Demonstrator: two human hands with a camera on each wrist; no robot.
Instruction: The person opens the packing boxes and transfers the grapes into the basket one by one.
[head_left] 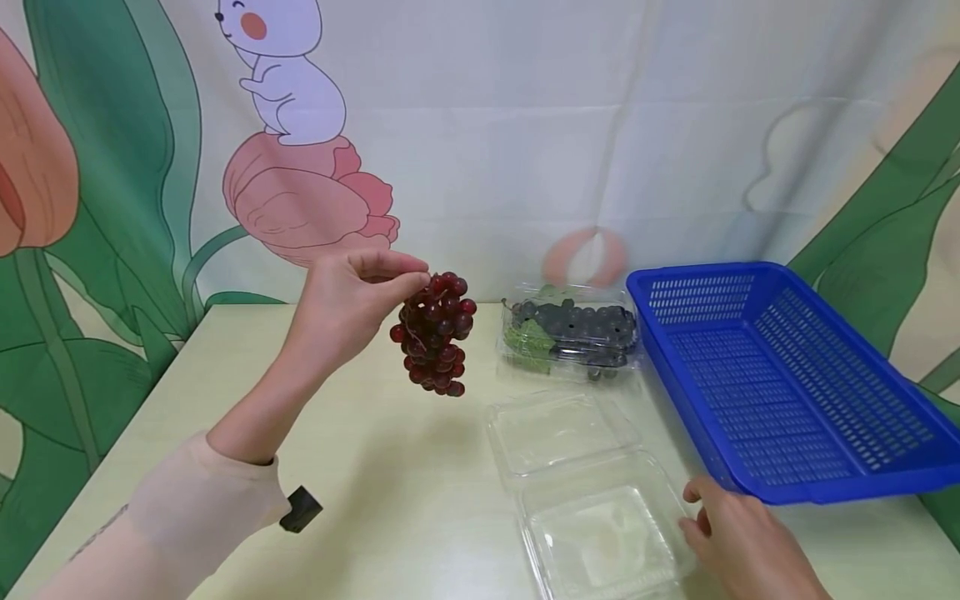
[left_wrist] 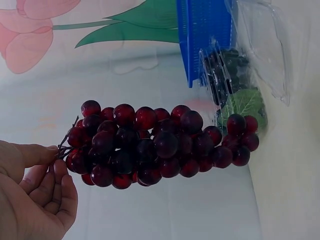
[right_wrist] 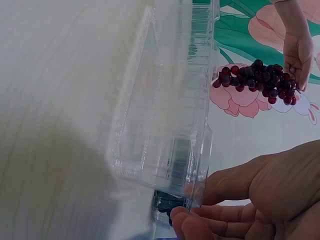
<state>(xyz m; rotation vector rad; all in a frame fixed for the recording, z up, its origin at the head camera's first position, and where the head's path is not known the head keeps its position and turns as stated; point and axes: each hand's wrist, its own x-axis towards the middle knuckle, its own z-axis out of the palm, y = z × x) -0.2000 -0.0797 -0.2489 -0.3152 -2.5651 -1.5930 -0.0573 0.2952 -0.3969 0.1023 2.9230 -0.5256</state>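
Observation:
A bunch of dark red grapes (head_left: 437, 333) hangs in the air, its thin stem pinched by my left hand (head_left: 341, 304). Thumb and fingertips meet on the stem in the left wrist view, while the grapes (left_wrist: 150, 145) stay outside the hand. An opened clear plastic clamshell box (head_left: 600, 525) lies on the table, lid folded out toward the back. At the box's right side, my right hand (head_left: 750, 537) pinches the rim between thumb and curled fingers, as the right wrist view shows around the box's corner (right_wrist: 197, 185).
Behind the opened box stands another clear box (head_left: 573, 329) with dark grapes and a green leaf inside. A blue plastic basket (head_left: 795, 492) is at the right, close beside both boxes. A printed cloth (head_left: 487, 167) hangs along the back of the pale table (head_left: 300, 417).

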